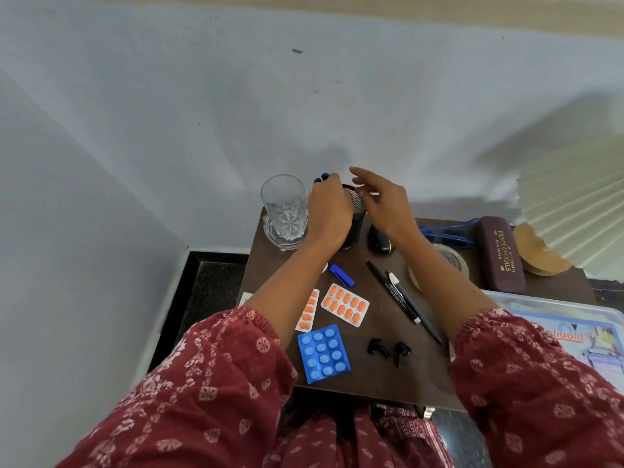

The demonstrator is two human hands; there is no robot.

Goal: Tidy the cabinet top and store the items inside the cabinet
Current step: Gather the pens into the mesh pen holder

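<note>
On my feed, the person's left hand (329, 207) curls round a blue pen (322, 177) above the black mesh pen holder (356, 231) at the far side of the dark tabletop (378, 376). The right hand (381, 201) hovers with fingers spread, just right of the holder's rim. I see a cut drinking glass (285, 211) just left of the holder and a black mouse (380, 239) just right. Nearer than the holder lie a blue pen cap (341, 275), orange tablet strips (344, 305), a blue tablet pack (323, 353), two black pens (401, 295) and black earbuds (378, 347)

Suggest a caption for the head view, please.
Left hand grips blue pens by a black mesh holder; right hand open beside it.
</note>
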